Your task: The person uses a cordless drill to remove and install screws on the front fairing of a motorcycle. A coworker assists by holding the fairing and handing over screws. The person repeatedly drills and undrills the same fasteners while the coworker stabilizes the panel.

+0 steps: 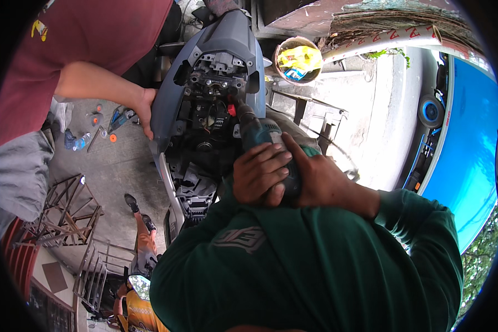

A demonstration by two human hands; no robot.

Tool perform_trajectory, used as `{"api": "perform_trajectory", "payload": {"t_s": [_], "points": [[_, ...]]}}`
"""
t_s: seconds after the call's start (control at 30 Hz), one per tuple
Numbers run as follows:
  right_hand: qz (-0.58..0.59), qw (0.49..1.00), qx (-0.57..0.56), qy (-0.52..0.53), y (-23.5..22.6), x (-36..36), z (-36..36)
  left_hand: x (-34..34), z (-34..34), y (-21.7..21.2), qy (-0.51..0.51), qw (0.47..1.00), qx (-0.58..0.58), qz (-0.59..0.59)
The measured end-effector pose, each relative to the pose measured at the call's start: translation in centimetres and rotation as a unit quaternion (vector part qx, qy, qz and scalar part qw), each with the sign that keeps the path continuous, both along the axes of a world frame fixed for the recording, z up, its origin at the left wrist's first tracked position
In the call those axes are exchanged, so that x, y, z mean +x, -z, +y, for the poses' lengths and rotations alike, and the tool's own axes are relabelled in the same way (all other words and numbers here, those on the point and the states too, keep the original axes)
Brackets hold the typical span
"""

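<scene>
A teal and black power drill (255, 131) slants forward into the opened body of a grey motorcycle (227, 34). My left hand (262, 174) wraps over the back of the drill, its fingers curled on the housing. My right hand (315, 171) grips the drill from the other side. The drill's nose is beside a small red part (231, 109) among the dark inner parts; the exact tip contact cannot be made out. A black battery-like box (213, 122) sits just left of the drill.
At the left, another person's hand (145, 113) rests against the motorcycle's grey side panel (166, 119). A bottle (82, 142) and tools lie on the concrete floor. A bucket (299, 77) with yellow plastic stands at the far right; a blue vehicle (470, 133) is beyond. Someone in yellow (141, 312) is behind.
</scene>
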State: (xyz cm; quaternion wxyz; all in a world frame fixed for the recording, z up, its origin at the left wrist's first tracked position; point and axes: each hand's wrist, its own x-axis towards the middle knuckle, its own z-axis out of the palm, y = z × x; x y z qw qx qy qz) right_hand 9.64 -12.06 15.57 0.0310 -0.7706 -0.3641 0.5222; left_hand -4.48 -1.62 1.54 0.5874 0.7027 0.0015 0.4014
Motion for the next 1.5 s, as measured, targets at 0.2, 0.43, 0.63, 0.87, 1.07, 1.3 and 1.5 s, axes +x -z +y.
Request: {"api": "perform_trajectory", "payload": {"t_s": [0.2, 0.43, 0.63, 0.87, 1.07, 1.3, 1.5], "points": [[0.007, 1.0, -0.016, -0.025, -0.6, 0.2, 0.5, -0.4, 0.0, 0.1, -0.015, 1.0, 0.019, -0.008], [0.028, 0.998, -0.011, 0.054, -0.3, -0.4, -0.3, 0.0, -0.5, -0.1, -0.013, 1.0, 0.012, -0.016], [0.003, 1.0, 0.013, 0.006, 0.3, -0.6, -0.4, -1.3, -1.0, 1.4, 0.02, 1.0, 0.003, 0.016], [0.004, 0.98, -0.125, -0.154, -1.2, 1.5, 3.2, -3.0, -3.8, 2.5, -0.098, 0.994, 0.04, 0.006], [-0.037, 0.979, -0.077, -0.183, -1.7, 1.1, 3.1, -3.5, -4.7, 2.9, -0.106, 0.993, 0.043, 0.031], [-0.078, 0.988, -0.041, -0.129, -0.8, 0.0, 0.5, -1.8, -4.9, 2.2, -0.109, 0.994, -0.004, -0.001], [-0.048, 0.998, 0.014, -0.043, -0.2, -0.5, -0.9, -0.4, -4.9, 2.6, -0.134, 0.988, -0.008, -0.082]]}}
